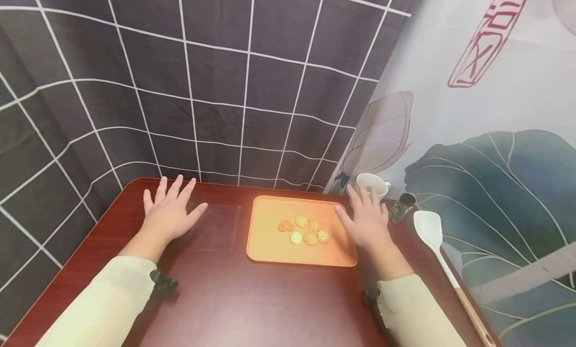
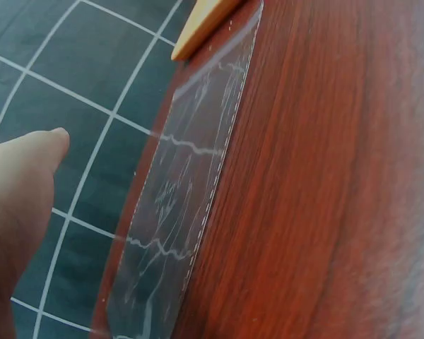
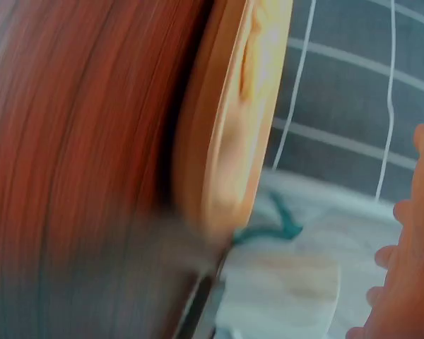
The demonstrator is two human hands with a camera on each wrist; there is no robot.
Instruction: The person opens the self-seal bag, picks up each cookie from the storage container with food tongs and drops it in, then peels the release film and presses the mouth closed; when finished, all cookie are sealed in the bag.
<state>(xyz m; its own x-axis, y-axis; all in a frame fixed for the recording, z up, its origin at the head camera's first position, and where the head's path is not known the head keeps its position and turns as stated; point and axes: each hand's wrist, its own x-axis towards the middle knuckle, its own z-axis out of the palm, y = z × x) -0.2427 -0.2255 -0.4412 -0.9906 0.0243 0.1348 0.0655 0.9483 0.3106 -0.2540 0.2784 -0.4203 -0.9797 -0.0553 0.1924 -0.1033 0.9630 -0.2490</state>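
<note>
My left hand is held over the table with its fingers spread, holding nothing. Nearest to it lies a flat clear plastic bag, faintly seen in the head view beside the thumb. My right hand, fingers also spread and gripping nothing, overlaps the right edge of an orange tray in the head view. Several small cookies lie grouped on the tray, among them a swirled cookie, a pale round cookie and a darker pretzel-shaped cookie.
Behind the right hand stands a white mug, with a small dark-capped jar beside it. A white spatula with a wooden handle lies along the right table edge. A dark gridded curtain hangs behind the reddish-brown table.
</note>
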